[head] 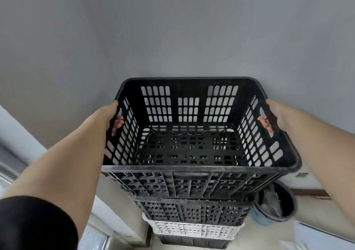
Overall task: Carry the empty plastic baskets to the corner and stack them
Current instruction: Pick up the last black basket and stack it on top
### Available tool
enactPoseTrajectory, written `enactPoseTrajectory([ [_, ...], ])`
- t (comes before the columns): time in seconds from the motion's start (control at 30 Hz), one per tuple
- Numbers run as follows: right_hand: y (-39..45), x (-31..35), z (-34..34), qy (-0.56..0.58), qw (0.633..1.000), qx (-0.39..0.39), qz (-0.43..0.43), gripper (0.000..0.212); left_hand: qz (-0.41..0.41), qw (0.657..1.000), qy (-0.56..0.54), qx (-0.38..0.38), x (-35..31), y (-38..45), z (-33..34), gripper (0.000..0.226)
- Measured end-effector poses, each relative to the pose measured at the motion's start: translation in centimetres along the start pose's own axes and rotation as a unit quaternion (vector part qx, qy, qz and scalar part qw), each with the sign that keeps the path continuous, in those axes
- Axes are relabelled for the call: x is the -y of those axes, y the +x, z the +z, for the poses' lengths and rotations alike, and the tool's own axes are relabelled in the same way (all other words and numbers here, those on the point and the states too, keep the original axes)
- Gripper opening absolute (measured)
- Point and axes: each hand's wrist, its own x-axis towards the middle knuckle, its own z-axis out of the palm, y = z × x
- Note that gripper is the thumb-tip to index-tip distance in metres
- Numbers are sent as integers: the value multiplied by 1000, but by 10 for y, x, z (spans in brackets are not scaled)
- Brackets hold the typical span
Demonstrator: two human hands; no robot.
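Observation:
An empty black plastic basket [192,168] with slotted walls sits at the top of a tall stack against the grey wall. My left hand [114,117] grips its left handle slot, fingers poking through to the inside. My right hand [272,118] grips the right handle slot the same way. Below it the stack holds another black basket [192,210], a white basket [194,230] and a black one [192,243] at the bottom. Whether the top basket rests fully on the one beneath, I cannot tell.
A grey wall [172,38] stands right behind the stack. A dark bucket [276,203] with something inside stands on the floor to the right of the stack. A light window frame [17,138] runs along the left.

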Motion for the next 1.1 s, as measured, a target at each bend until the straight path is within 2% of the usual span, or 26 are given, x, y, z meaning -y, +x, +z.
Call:
enactPoseTrajectory([
  [0.1, 12, 4, 5, -27, 999, 3, 21, 63, 2, 1000, 11, 15, -6, 17, 5, 61],
  [0.37, 41, 5, 30, -47, 999, -20, 7, 43, -21, 999, 21, 38, 5, 53, 9, 59],
  [0.5, 46, 12, 36, -45, 999, -22, 10, 44, -33, 998, 32, 40, 3, 66, 11, 59],
  [0.83, 39, 14, 33, -95, 995, -14, 19, 63, -41, 998, 23, 47, 3, 70, 11, 57],
  [1.1, 25, 10, 27, -100, 995, -1, 2, 64, -23, 998, 25, 51, 5, 57, 11, 52],
])
